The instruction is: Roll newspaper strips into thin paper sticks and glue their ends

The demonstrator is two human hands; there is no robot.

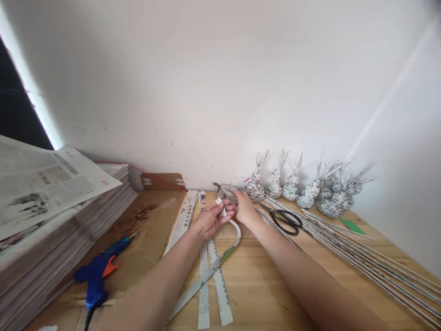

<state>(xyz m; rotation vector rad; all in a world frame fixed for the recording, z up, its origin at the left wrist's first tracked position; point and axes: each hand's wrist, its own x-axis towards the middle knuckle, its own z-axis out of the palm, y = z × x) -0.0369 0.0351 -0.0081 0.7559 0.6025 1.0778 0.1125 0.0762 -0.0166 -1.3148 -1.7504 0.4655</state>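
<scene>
My left hand [211, 221] is closed on one end of a long newspaper strip [237, 235], pinched between thumb and fingers. From there the strip bends round in a loop and runs down to the lower left, crossing two flat newspaper strips [220, 289] on the table. Close beside it, my right hand [244, 208] reaches to a crumpled grey cloth [228, 189] by the wall. Its fingers look partly spread and seem to touch the cloth, though some of the fingertips are hidden.
A stack of newspapers [113, 216] and a blue glue gun [98, 276] lie to the left on cardboard [151, 216]. Black scissors [285, 220] and rolled paper sticks [344, 253] are on the right. Several woven paper gourd shapes [255, 186] stand along the wall beside a green piece [352, 225].
</scene>
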